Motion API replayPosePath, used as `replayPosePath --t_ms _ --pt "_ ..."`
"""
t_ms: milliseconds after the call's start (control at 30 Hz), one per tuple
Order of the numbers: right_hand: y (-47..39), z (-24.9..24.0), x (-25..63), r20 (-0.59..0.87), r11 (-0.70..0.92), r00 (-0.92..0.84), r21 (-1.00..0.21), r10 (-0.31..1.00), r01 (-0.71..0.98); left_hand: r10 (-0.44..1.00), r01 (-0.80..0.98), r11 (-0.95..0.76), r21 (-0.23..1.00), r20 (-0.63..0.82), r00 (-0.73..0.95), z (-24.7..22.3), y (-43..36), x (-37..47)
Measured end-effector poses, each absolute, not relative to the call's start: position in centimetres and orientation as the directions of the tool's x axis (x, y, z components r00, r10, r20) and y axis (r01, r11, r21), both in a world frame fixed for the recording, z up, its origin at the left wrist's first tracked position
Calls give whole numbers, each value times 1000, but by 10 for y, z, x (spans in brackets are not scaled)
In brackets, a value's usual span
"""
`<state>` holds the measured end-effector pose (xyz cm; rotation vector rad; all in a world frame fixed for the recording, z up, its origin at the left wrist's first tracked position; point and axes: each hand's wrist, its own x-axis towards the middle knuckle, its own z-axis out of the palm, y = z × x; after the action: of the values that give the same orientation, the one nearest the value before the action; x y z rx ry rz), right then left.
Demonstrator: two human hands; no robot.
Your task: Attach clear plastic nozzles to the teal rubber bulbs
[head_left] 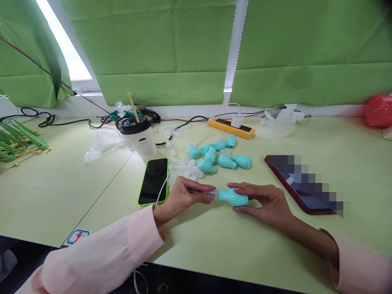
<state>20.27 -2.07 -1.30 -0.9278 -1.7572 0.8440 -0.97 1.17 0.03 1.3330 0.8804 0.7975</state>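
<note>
Between my two hands is a turquoise bulb-shaped piece (234, 197), lying level just above the table. My right hand (265, 201) grips its round body between thumb and fingers. At its narrow left end sits a clear plastic tip (216, 194), pinched by the thumb and fingers of my left hand (190, 195). Beyond the hands, several more turquoise bulb pieces (210, 155) lie in a loose group. A heap of small translucent white plastic parts (188, 169) is beside them, just past my left hand.
A green-cased phone (154, 181) lies left, with a white cable across it. Behind it stands a lidded paper cup (142, 141) with a straw. At the back is an orange power strip (232, 127). A red-cased tablet or phone (301, 185), partly blurred, lies right; green strips (21, 141) far left.
</note>
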Motion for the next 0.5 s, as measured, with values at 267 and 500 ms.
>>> replayPosePath --t_ms 267,500 --pt "-19 -10 198 232 262 -286 -962 930 71 903 38 1 999 -18 430 7 8 -8" --pt "-23 -10 192 309 388 -292 -880 905 272 883 94 -188 978 126 451 5 -2 -1"
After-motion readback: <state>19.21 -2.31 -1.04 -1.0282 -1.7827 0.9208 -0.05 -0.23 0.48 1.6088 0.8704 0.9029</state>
